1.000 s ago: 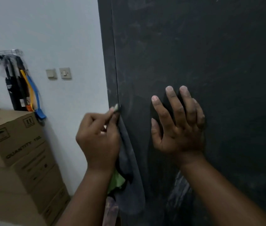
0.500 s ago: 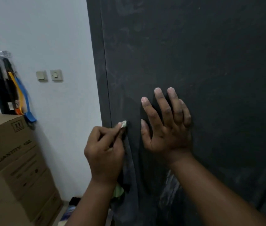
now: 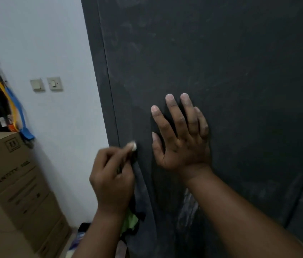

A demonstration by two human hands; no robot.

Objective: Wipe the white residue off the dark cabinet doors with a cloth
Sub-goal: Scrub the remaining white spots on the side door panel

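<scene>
Since the frame a second back, left hand [image 3: 114,175] sits lower on the door edge, thumb pinching a dark cloth [image 3: 140,185] against the panel. Cloth hangs toward 6 o'clock; its lower end, by a green scrap [image 3: 129,221], is hard to separate from the door. Right hand [image 3: 181,138], at 3 o'clock of the left, lies flat, fingers straight and spread, likely bracing the cabinet door [image 3: 221,62]. White residue [image 3: 187,209] streaks at 6 o'clock of the right wrist; fainter smears higher up. Farther, at 9 o'clock: cardboard boxes [image 3: 16,174], wall switches [image 3: 46,84], hanging straps [image 3: 11,107], cut off at the frame edge.
</scene>
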